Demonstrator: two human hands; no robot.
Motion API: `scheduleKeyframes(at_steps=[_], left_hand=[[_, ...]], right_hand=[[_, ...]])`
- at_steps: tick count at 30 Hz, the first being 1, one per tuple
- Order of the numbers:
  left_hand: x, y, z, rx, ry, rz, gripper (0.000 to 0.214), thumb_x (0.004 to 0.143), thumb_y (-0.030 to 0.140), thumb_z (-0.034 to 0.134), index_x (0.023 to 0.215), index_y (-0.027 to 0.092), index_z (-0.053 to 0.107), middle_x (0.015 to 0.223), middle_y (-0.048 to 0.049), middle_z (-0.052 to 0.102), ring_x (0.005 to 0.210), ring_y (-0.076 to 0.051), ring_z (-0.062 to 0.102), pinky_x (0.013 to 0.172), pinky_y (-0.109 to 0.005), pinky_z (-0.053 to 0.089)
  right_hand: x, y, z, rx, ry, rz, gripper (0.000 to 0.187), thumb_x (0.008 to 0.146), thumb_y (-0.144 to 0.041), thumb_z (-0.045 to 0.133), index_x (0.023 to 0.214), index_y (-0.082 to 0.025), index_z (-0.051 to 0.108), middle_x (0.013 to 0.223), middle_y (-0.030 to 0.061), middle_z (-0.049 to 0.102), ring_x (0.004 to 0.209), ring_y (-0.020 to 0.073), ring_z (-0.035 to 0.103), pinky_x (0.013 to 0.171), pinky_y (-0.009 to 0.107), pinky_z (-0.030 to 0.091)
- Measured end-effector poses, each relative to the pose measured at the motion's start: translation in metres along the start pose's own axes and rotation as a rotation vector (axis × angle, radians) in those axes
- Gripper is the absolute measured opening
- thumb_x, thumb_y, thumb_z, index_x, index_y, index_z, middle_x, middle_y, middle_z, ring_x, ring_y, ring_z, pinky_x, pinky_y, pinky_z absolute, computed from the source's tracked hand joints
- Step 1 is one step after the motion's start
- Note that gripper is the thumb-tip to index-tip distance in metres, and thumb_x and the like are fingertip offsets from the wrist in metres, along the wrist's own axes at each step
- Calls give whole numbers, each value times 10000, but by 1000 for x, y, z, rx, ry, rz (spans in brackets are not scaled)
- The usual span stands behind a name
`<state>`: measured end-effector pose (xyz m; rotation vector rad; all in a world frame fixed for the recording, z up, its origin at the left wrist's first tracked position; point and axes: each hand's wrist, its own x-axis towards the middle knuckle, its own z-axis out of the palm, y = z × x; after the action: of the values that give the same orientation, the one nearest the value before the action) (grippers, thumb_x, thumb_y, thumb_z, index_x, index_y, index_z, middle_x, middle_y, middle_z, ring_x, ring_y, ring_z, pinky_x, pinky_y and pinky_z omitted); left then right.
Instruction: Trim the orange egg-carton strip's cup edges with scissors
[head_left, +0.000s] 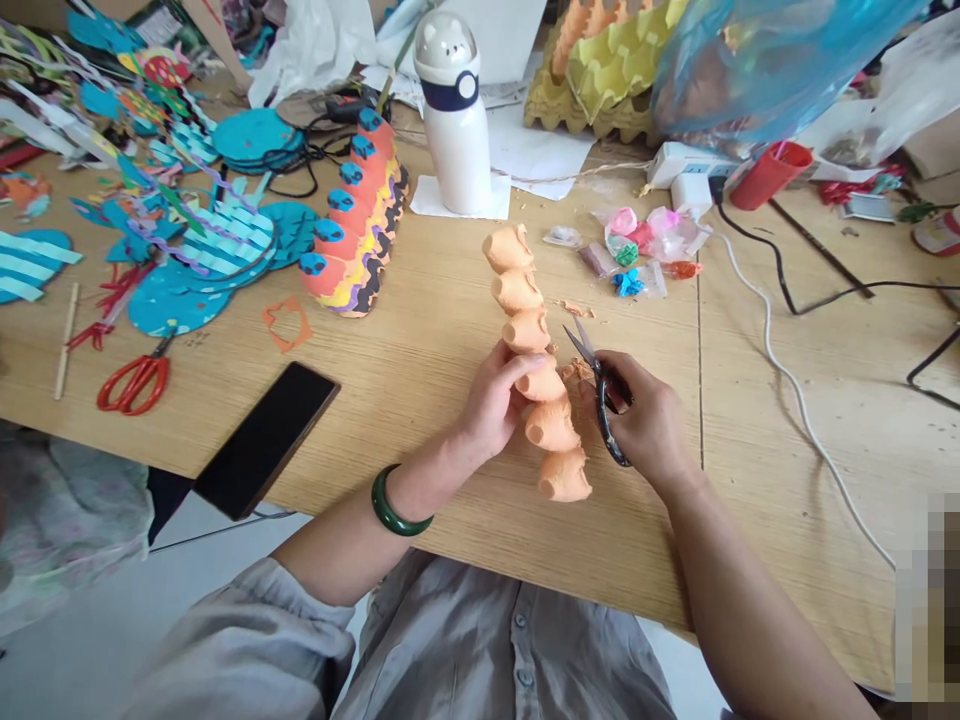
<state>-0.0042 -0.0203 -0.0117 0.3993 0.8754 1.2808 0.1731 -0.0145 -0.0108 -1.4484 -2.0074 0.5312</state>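
My left hand (493,400) is closed around the middle of an orange egg carton strip (551,428), a single row of several cups, thumb on top. In my right hand (651,418) is a pair of black-handled scissors (609,420), fingers in the loops. Their blades stand slightly apart and point away from me, just right of the strip. Small orange carton scraps (576,370) lie on the table between the strip and the scissors. Farther left stands a painted egg carton strip (358,225) in orange, yellow, purple and black with blue spots.
A white bottle (457,140) stands behind the strip. Coloured clay packets (637,240) and a power strip (686,165) with cables lie to the right. A phone (266,440), red-handled scissors (135,384) and blue paper crafts (180,300) are on the left. Egg trays (615,70) are behind.
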Motion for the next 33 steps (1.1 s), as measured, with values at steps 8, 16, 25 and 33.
scheduleKeyframes(at_steps=[8, 16, 25, 33], left_hand=[[0, 4, 6, -89, -89, -121, 334, 914, 534, 640, 947, 219, 747, 865, -34, 772, 816, -193, 723, 761, -328, 572], [2, 3, 4, -132, 4, -131, 334, 936, 507, 555, 857, 213, 692, 781, -19, 714, 618, -133, 646, 624, -267, 552], [-2, 2, 8, -129, -28, -115, 308, 886, 480, 545, 962, 209, 670, 922, -55, 745, 1069, -263, 709, 931, -387, 556], [-3, -2, 9, -104, -24, -91, 341, 932, 492, 495, 973, 205, 675, 994, -73, 752, 1103, -278, 703, 932, -401, 560]], right_hand=[[-2, 2, 7, -76, 0, -135, 275, 861, -199, 606, 1122, -158, 681, 832, 46, 719, 664, 167, 636, 601, 267, 448], [-5, -3, 11, -164, 31, -215, 277, 862, -149, 553, 1113, -162, 670, 807, 36, 693, 642, 161, 592, 584, 275, 410], [-7, -1, 14, -290, 40, -281, 320, 930, -198, 517, 1210, -159, 665, 866, 72, 719, 756, 199, 644, 619, 293, 430], [-10, 1, 13, -413, 71, -306, 344, 936, -184, 532, 1241, -149, 688, 838, 64, 719, 731, 183, 645, 565, 293, 361]])
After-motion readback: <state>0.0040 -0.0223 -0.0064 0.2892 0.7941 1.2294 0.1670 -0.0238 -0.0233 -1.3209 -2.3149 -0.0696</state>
